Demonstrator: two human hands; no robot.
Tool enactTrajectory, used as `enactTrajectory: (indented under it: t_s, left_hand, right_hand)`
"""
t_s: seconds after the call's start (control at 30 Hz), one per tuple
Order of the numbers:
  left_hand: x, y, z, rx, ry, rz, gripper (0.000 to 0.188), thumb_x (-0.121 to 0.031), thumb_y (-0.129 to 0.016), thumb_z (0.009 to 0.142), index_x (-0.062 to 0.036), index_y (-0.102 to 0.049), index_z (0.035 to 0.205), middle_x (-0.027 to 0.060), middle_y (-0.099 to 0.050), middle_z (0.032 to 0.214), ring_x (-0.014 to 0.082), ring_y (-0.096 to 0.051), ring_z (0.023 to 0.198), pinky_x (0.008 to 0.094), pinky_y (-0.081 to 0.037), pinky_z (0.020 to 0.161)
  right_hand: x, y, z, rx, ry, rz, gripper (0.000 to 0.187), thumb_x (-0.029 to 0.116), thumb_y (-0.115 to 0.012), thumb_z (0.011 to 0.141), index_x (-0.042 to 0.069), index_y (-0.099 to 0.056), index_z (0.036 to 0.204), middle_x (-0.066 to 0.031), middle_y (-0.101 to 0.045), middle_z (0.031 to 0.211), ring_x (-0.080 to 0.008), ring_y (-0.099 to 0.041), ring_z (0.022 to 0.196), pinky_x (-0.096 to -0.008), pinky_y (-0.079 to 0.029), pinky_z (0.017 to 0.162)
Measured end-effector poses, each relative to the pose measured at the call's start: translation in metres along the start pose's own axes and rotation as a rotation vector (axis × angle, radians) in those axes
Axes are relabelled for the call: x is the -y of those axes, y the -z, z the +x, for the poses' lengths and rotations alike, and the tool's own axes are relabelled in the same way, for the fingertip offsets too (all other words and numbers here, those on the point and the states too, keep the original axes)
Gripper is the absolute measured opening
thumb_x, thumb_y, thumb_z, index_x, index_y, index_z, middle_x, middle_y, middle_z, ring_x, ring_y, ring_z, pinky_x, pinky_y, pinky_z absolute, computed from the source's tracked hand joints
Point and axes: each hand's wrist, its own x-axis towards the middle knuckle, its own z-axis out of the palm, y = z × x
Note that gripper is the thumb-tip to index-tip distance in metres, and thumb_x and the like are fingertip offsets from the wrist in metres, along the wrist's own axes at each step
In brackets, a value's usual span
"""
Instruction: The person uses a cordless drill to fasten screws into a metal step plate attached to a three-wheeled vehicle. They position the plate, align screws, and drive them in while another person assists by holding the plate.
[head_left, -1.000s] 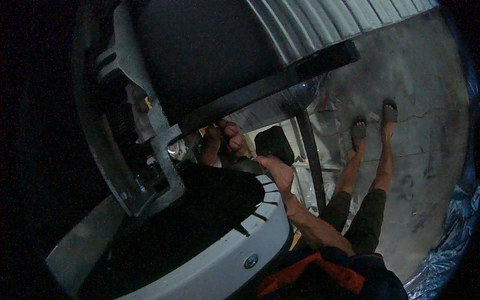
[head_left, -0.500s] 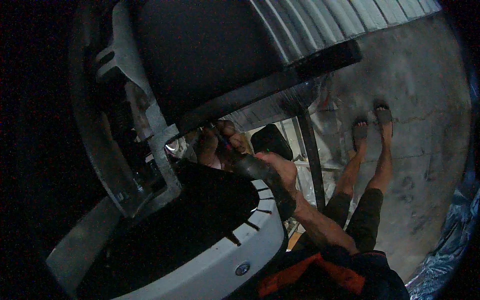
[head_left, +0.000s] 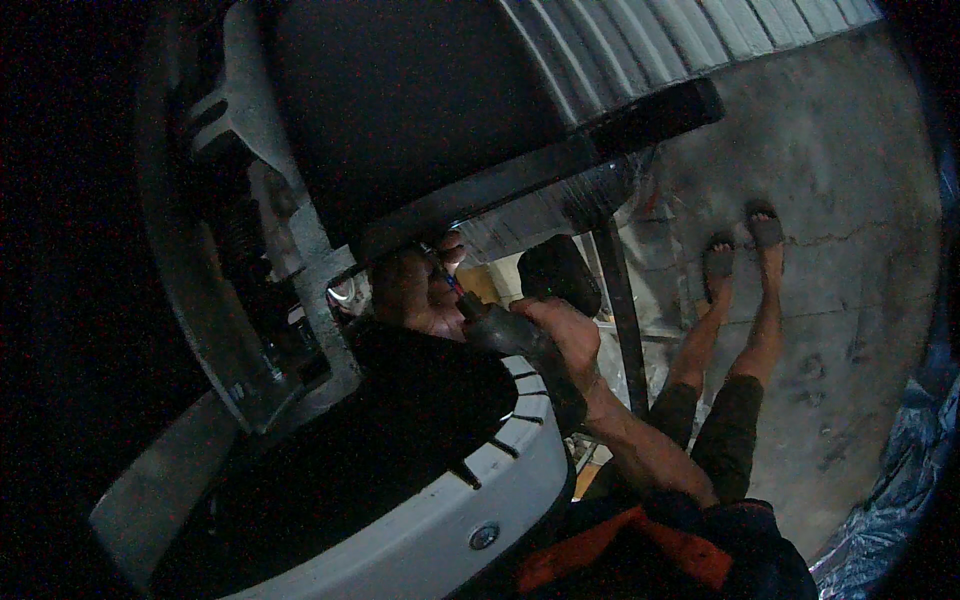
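Note:
My right hand (head_left: 568, 338) is closed round the handle of a dark power drill (head_left: 512, 340), pointing up and left. A black block (head_left: 560, 278) beyond that hand looks like the drill's battery base. A slim driver bit (head_left: 452, 283) with a red and blue band runs from the drill's nose toward the underside of a dark metal rail (head_left: 470, 205). My left hand (head_left: 408, 292) is beneath the rail, its fingers curled near the bit's tip. What those fingers hold, if anything, is lost in shadow.
A white curved cover (head_left: 400, 530) with dark slots lies below my hands. A grey metal bracket (head_left: 325, 265) stands left of them, ribbed metal sheet (head_left: 660, 45) above. On the right, a dark post (head_left: 622, 320) rises from the concrete floor (head_left: 840, 290). Another person's sandalled feet (head_left: 745, 250) seem to be there.
The drill and my right hand have shifted slightly right, and more of the bit shows. My left fingers have drawn up and left, nearer the rail.

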Motion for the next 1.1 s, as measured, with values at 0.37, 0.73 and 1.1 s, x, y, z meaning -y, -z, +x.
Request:
enactTrajectory:
  t_s: [0.37, 0.73, 1.1]
  left_hand:
    - [-0.021, -0.030, 0.016, -0.651, 0.768, -0.123, 0.062, -0.060, -0.047, 0.096, 0.0003, -0.063, 0.104, 0.0151, -0.066, 0.084, 0.0263, -0.064, 0.065, 0.0346, -0.056, 0.060]
    - [-0.029, -0.026, 0.025, -0.665, 0.783, -0.259, 0.060, -0.060, -0.057, 0.090, -0.0017, -0.067, 0.085, 0.0120, -0.068, 0.075, 0.0229, -0.064, 0.062, 0.0343, -0.055, 0.060]
    - [-0.045, -0.042, 0.045, -0.809, 0.635, -0.140, 0.052, -0.054, -0.064, 0.089, -0.0013, -0.066, 0.090, 0.0113, -0.067, 0.077, 0.0219, -0.064, 0.062, 0.0329, -0.055, 0.056]
  right_hand:
    - [0.020, 0.008, -0.004, 0.045, -0.081, 0.034, 0.035, 0.006, -0.071, 0.074, 0.001, -0.064, 0.107, -0.0149, -0.068, 0.087, -0.0305, -0.070, 0.077, -0.0376, -0.056, 0.065]
    - [0.023, -0.002, -0.002, 0.021, -0.088, -0.056, 0.024, 0.009, -0.070, 0.077, 0.003, -0.065, 0.099, -0.0115, -0.067, 0.084, -0.0280, -0.068, 0.073, -0.0350, -0.053, 0.064]
    - [0.029, -0.005, -0.007, 0.040, -0.118, 0.061, 0.032, 0.006, -0.070, 0.075, 0.000, -0.063, 0.106, -0.0146, -0.069, 0.091, -0.0313, -0.070, 0.081, -0.0378, -0.056, 0.068]
